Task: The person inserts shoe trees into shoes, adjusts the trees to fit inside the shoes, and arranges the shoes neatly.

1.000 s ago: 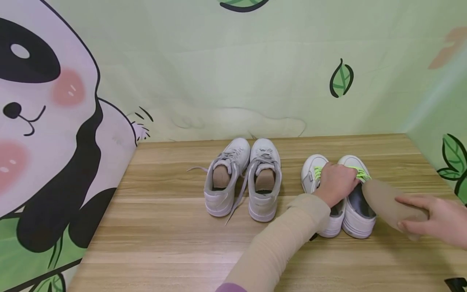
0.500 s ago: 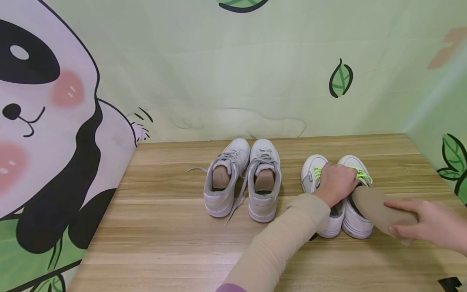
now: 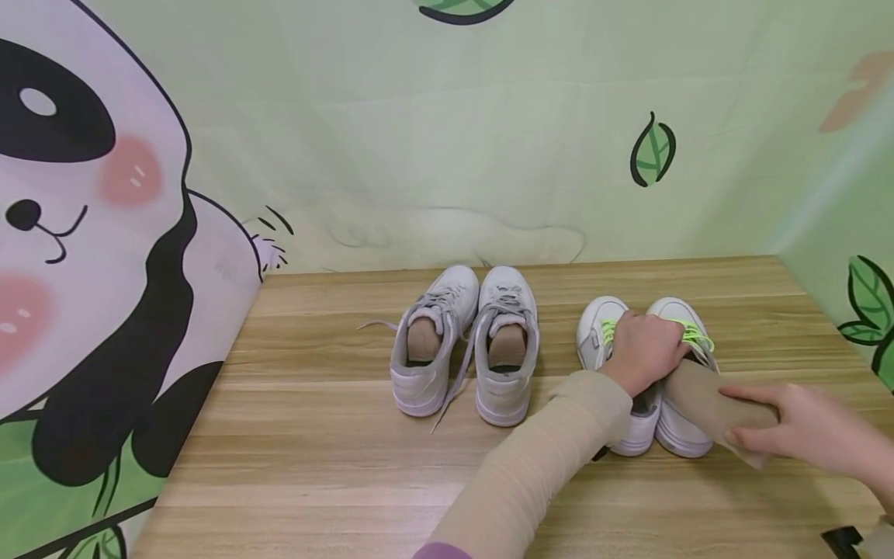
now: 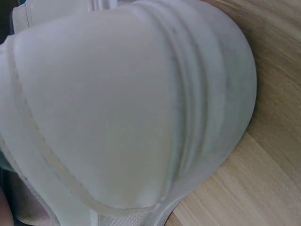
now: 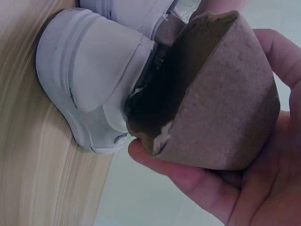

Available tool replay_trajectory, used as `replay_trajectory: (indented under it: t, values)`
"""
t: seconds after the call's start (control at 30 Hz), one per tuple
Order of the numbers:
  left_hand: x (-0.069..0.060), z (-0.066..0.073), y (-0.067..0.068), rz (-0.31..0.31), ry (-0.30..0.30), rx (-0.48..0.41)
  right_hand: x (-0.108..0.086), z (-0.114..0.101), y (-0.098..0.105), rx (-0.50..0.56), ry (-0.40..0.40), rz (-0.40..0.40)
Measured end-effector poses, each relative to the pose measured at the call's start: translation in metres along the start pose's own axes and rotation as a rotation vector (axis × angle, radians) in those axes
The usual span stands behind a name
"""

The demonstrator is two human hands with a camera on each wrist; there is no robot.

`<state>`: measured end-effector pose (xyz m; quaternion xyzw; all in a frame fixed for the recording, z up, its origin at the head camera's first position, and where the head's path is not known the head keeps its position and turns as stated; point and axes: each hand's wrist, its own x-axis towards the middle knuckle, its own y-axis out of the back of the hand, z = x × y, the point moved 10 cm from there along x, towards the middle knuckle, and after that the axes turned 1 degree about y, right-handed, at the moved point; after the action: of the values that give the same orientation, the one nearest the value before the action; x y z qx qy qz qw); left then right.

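My right hand (image 3: 803,427) pinches a brown paper-pulp shoe insert (image 3: 705,400) between thumb and fingers. Its front end is inside the opening of a white sneaker (image 3: 683,433) with neon-green laces; its back slants out over the heel. The right wrist view shows the hollow, rough-edged back of the insert (image 5: 225,103). My left hand (image 3: 646,349) grips that sneaker near the tongue, covering part of the laces. Close on the left stands its mate (image 3: 633,435), partly hidden by my left arm; a brown piece (image 5: 168,30) shows inside it.
Another pair of white sneakers with grey laces, a left one (image 3: 419,392) and a right one (image 3: 504,396), stands to the left, brown inserts inside. All rest on a wood-grain surface (image 3: 314,466). A green printed backdrop (image 3: 391,155) with a panda rises behind.
My right hand has moved left, pushing the front of the shoe insert into the right sneaker's opening. The left hand has kept its place.
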<state>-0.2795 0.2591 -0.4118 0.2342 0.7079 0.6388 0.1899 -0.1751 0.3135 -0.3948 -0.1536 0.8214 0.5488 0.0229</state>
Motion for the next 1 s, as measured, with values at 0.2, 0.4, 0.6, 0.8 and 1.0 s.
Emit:
replay_trajectory:
  t: [0.2,0.4,0.6,0.8,1.0]
  values:
    - [0.000,0.000,0.000,-0.009,-0.003,-0.007,0.004,0.001,-0.001,-0.026,-0.019,0.002]
    - [-0.002,0.000,0.002,-0.005,-0.001,-0.008,0.006,0.002,-0.001,-0.057,-0.044,0.004]
    - [-0.002,0.001,0.001,-0.017,-0.003,0.000,0.009,-0.003,-0.001,-0.071,-0.064,-0.007]
    - [0.000,0.003,-0.002,-0.030,-0.017,0.007,0.013,-0.009,0.000,-0.105,-0.087,-0.028]
    - [0.000,0.004,-0.004,-0.046,-0.033,0.002,0.017,-0.014,0.003,-0.140,-0.110,-0.061]
